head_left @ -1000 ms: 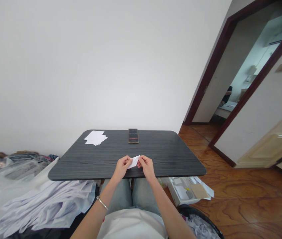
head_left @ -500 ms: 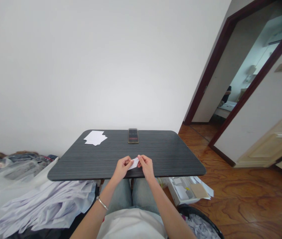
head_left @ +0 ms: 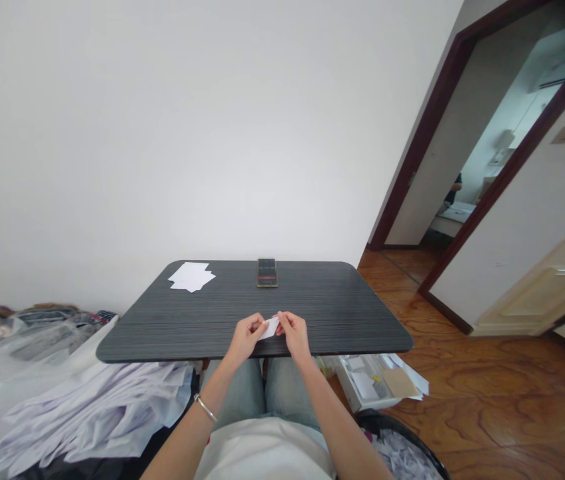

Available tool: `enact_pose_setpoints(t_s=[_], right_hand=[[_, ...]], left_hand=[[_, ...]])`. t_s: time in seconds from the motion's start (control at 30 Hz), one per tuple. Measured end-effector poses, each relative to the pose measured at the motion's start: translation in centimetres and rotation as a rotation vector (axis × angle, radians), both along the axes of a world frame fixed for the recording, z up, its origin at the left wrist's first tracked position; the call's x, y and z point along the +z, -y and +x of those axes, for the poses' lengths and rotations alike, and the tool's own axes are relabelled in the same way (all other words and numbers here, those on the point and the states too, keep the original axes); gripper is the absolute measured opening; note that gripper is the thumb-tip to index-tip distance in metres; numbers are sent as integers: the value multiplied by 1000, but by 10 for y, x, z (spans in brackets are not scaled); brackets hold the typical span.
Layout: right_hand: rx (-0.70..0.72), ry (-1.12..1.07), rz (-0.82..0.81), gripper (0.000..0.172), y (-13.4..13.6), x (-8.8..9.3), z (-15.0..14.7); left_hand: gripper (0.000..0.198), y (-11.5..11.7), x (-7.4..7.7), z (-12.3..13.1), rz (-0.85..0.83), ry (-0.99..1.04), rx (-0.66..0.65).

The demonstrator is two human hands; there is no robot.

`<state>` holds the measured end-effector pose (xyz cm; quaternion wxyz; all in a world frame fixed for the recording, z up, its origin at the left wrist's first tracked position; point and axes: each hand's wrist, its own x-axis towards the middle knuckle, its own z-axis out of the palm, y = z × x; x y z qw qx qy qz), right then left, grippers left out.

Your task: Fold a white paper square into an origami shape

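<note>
Between my two hands is a small folded piece of white paper (head_left: 270, 327), held just above the near edge of the dark table (head_left: 322, 307). My left hand (head_left: 246, 335) pinches its left side between thumb and fingers. On the other side, my right hand (head_left: 292, 332) grips the upper right end with thumb and fingertips. Parts of the paper are hidden behind the fingers. A phone (head_left: 267, 273) stands at the table's back edge, straight ahead of the hands. Several loose white sheets (head_left: 191, 277) lie overlapping at the back left.
White cloth (head_left: 97, 413) is heaped below left, beside plastic-wrapped bundles (head_left: 42, 330). Under the right side are a white box (head_left: 362, 387) with papers and a black bin (head_left: 402, 453) of scraps. A doorway (head_left: 442, 147) opens at right; part of a person shows beyond.
Both hands keep their pinch on the paper and have barely moved. Slightly more of its face shows between the fingers.
</note>
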<state>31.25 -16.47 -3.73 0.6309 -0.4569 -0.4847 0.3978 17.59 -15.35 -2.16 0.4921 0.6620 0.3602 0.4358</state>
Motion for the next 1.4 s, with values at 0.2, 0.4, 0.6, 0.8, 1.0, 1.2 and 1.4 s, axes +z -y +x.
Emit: enact_pose_setpoints(t_s=[0.2, 0.4, 0.6, 0.8, 1.0, 1.2, 1.4], right_hand=[[35, -57, 25, 29, 2, 1, 1], [53, -75, 50, 21, 6, 7, 1], [51, -100, 68, 18, 6, 5, 2], [33, -100, 74, 18, 5, 3, 2], [21, -105, 86, 18, 4, 1, 3], [8, -102, 95, 16, 5, -1, 4], [13, -112, 96, 15, 6, 1, 3]], left_hand=[[32, 0, 0, -1, -3, 11, 13], [33, -2, -2, -3, -15, 23, 9], [33, -2, -2, -3, -29, 34, -4], [32, -3, -2, -3, -58, 54, -22], [30, -3, 3, -4, -72, 99, -46], [30, -3, 4, -4, -80, 118, -57], [28, -4, 3, -4, -75, 118, -41]])
